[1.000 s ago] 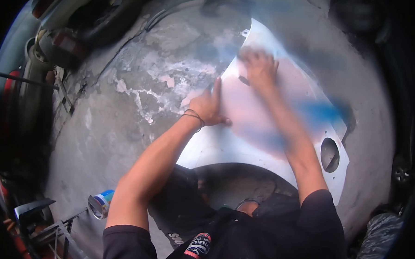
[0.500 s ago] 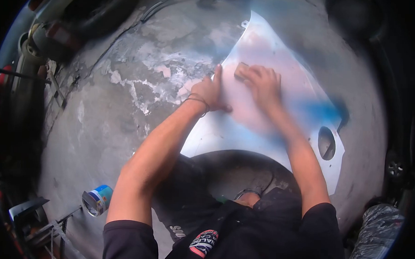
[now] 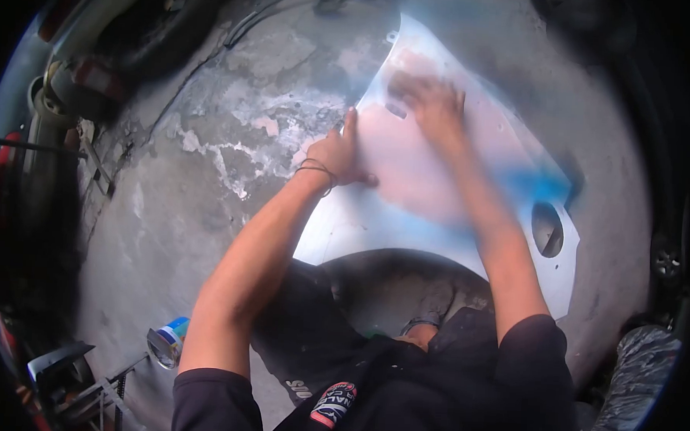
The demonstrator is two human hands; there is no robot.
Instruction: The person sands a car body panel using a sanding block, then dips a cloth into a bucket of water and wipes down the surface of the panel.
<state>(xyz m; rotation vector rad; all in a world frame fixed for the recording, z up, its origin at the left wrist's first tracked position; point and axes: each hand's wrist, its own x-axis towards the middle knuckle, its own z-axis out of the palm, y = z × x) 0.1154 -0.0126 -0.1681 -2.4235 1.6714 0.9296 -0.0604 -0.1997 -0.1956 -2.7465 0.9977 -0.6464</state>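
Observation:
A car fender (image 3: 429, 227), white with pink and blue patches, lies on the floor in front of me. My left hand (image 3: 338, 153) rests at its left edge, index finger stretched along the edge and thumb spread over the surface; its other fingers are partly hidden. Over the upper pink area, my right hand (image 3: 436, 108) is blurred, its fingers bent around a small tan sanding block (image 3: 401, 84) pressed to the panel. Just below those fingers, a small dark oval slot shows in the fender.
A paint can (image 3: 168, 341) lies tilted on the concrete floor (image 3: 151, 245) at lower left, near a metal frame (image 3: 94, 397). Car parts (image 3: 97, 81) stand at the upper left. Patterned grey fabric (image 3: 642, 382) is at the lower right.
My right hand has slid up the fender with the sanding block, uncovering the oval slot. My left hand keeps its place on the edge. The whole view has shifted slightly.

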